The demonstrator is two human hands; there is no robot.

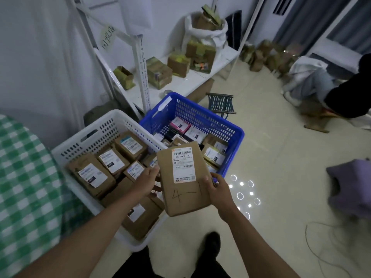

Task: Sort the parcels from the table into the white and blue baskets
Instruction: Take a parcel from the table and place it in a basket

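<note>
Floor (271, 137) | both hands, left hand (145, 182), right hand (217, 190), gripping parcel (183, 177) | over baskets

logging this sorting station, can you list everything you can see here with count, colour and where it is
held parcel: one, brown with white label and "4-1" handwritten, above where the baskets meet
white basket: one, white, left of centre on the floor, holding several brown labelled parcels
blue basket: one, blue, behind and right of the white one, holding mixed parcels
table: one, green and white checked cover, left edge
shelf: one, white, rear, with several taped cardboard boxes
white sack: one, on the shelf, holding boxes
small stool: one, dark, behind the blue basket
boxes on floor: several, brown, far right rear
second person: one, dark clothing, right edge
left hand: fingers on the parcel's left edge
right hand: fingers on its right edge
</note>
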